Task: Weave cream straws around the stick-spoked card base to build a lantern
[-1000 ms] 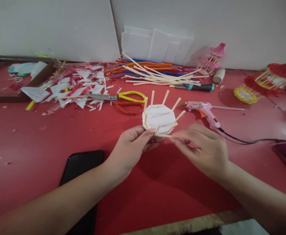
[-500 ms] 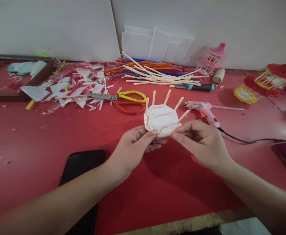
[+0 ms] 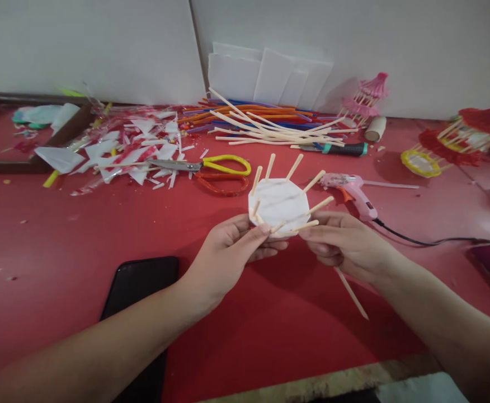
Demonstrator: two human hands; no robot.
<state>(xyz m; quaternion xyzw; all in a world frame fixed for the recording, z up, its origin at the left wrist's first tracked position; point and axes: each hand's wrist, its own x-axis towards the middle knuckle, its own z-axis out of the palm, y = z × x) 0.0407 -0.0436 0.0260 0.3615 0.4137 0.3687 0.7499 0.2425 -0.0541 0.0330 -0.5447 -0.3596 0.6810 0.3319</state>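
My left hand [image 3: 234, 246] grips the near-left edge of a white many-sided foam disc [image 3: 278, 201], its thumb on top and its fingers underneath. Several short cream sticks stand or lean outward around the disc's rim, slightly tilted. At the disc's near-right edge, my right hand [image 3: 345, 240] is closed, with its fingertips against or right beside the rim. A longer pale stick [image 3: 353, 294] pokes out below its curled fingers toward the lower right; the stick's upper end is hidden in the hand.
Yellow-and-red-handled scissors [image 3: 224, 165] lie behind the disc, by a heap of plastic and paper scraps [image 3: 140, 145]. A pink glue gun [image 3: 354, 193] with a cord is at right. Farther back are loose sticks [image 3: 270, 131] and a cutter [image 3: 345, 149]. A black phone [image 3: 144, 285] lies left.
The disc has shifted slightly right and tilted, its sticks leaning more to the right. My right hand has turned, and a long stick now shows beneath it.
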